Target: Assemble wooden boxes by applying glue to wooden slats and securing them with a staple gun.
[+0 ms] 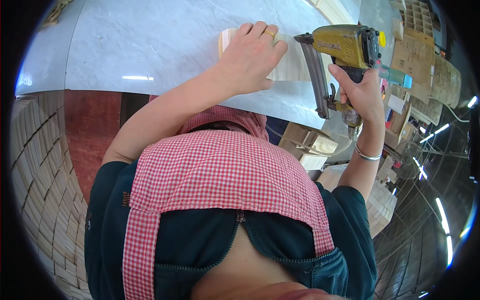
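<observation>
My left hand (255, 57) presses on a pale wooden piece (294, 62) that lies on the table, its fingers curled over the far side and a ring on one of them. The palm hides much of the wood, so its full shape cannot be told. In my right hand (361, 92) is a yellow and black nail gun (340, 44), gripped round its handle. The gun's nose and long grey magazine (315, 80) are over the right end of the wood. Whether the nose touches it, I cannot tell.
The pale marbled tabletop (145, 45) has its near edge by my apron. Stacked wooden pieces (45, 190) rise at the left. More wood (335, 10) lies at the far right of the table. Wooden boxes (305, 142), a hose and cardboard (412, 57) are at the right.
</observation>
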`<act>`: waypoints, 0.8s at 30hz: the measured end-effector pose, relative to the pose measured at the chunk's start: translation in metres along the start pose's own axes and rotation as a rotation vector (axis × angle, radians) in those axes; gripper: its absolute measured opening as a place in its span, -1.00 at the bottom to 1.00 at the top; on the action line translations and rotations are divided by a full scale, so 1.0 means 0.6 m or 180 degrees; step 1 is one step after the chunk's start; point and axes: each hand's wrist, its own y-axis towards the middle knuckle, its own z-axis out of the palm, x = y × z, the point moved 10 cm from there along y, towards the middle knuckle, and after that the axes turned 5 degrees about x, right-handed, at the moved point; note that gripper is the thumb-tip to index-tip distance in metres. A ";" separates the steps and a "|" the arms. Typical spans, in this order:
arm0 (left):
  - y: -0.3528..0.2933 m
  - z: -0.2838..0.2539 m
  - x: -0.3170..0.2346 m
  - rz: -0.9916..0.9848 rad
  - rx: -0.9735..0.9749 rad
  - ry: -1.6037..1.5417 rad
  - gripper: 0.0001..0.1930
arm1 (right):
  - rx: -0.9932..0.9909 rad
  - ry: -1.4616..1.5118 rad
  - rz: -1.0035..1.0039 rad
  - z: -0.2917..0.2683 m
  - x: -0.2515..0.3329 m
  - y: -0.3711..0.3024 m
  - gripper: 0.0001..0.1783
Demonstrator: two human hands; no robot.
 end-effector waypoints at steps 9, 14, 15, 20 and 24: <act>-0.002 -0.003 0.001 0.0044 0.0003 -0.0043 -0.43 | -0.0081 0.0096 0.0064 -0.003 -0.012 -0.006 -0.66; -0.009 0.000 0.004 0.0093 -0.0037 -0.0027 -0.43 | -0.0671 0.0427 0.0108 -0.036 -0.044 -0.047 -0.66; -0.011 -0.003 0.006 0.0088 -0.0047 -0.0022 -0.43 | -0.0955 0.0395 0.0234 -0.055 -0.067 -0.059 -0.65; -0.044 -0.084 0.065 -0.0825 0.0192 -0.1353 -0.43 | -0.1551 0.0171 0.0239 -0.100 -0.240 -0.128 -0.58; -0.157 -0.106 0.171 -0.1988 0.0254 -0.3767 -0.46 | -0.1883 -0.1271 0.0052 -0.098 -0.434 -0.137 -0.42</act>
